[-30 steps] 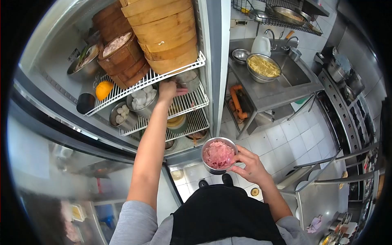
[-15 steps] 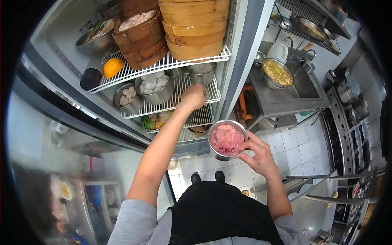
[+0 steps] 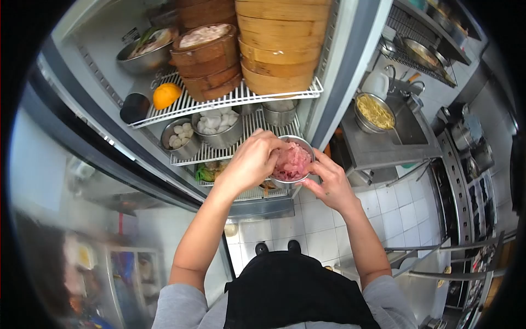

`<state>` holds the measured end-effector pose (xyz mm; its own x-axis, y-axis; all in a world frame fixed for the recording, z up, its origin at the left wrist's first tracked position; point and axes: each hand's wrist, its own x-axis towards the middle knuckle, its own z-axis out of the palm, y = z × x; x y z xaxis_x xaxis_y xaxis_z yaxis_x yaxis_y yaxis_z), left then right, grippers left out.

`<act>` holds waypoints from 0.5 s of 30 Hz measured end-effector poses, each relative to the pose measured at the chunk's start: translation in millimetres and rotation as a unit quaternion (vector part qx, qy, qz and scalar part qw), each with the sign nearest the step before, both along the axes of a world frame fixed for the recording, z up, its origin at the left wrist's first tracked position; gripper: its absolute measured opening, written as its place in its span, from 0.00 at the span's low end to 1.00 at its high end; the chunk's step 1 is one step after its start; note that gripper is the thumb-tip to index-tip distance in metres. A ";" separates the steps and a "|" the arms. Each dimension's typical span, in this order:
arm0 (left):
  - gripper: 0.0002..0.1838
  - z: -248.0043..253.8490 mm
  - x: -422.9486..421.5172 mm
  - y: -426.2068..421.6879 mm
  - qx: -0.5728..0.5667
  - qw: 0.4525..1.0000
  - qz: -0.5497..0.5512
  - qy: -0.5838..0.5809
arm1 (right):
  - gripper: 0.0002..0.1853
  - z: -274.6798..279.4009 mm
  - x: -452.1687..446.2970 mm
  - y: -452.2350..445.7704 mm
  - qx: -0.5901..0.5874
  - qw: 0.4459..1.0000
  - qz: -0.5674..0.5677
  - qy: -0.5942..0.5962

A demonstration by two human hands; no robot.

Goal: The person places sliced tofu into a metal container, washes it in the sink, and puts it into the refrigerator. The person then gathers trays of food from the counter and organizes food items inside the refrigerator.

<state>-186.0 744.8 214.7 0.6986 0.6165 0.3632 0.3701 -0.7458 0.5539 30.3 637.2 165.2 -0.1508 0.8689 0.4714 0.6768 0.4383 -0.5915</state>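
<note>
A round metal bowl of pink raw meat [image 3: 293, 162] is held in front of the open fridge. My right hand [image 3: 330, 181] grips its right side, thumb and fingers on the rim. At the bowl's left rim is my left hand [image 3: 255, 162], its fingers bent and the fingertips at the meat's edge; whether they pinch anything is hidden. Just behind, on the wire shelf [image 3: 183, 159], stand metal bowls of white balls [image 3: 218, 122] and a smaller bowl of pale round pieces [image 3: 179, 137].
Bamboo steamers [image 3: 282, 49] and an orange [image 3: 166, 96] occupy the upper fridge shelf. The glass door [image 3: 109, 181] stands open at the left. To the right are a steel sink counter [image 3: 372, 148] with a bowl of noodles [image 3: 375, 113], and a stove [image 3: 466, 192].
My left hand has come out from the shelf to the meat bowl. The bowl, in my right hand, has moved up towards the shelf, and the view has shifted.
</note>
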 end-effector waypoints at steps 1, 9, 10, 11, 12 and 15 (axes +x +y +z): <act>0.13 3.7 -5.6 -0.9 0.004 0.999 0.033 -0.011 | 0.15 0.1 -2.5 7.3 0.020 1.000 -0.005 -0.014; 0.23 -7.7 -9.4 35.4 0.154 0.988 0.017 0.016 | 0.13 -7.9 -24.2 74.2 0.120 0.991 0.004 -0.055; 0.24 -8.8 -5.2 42.0 0.157 0.986 0.026 0.043 | 0.13 -8.3 -26.4 80.5 0.115 0.992 0.006 -0.056; 0.24 -9.7 -2.7 47.8 0.156 0.985 0.036 0.071 | 0.13 -10.0 -27.8 88.0 0.131 0.989 0.017 -0.062; 0.23 -7.2 -1.1 54.2 0.163 0.980 0.040 0.103 | 0.14 -13.2 -28.4 96.2 0.146 0.987 0.028 -0.067; 0.19 -24.3 6.0 82.7 0.111 0.975 0.036 0.191 | 0.13 -33.4 -31.0 109.6 0.137 0.988 0.039 -0.051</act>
<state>-180.0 827.4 190.3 0.7669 0.6046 0.2152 0.5732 -0.7961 0.1941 -0.8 746.8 131.9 -0.2716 0.6948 0.6660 0.6846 0.6258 -0.3737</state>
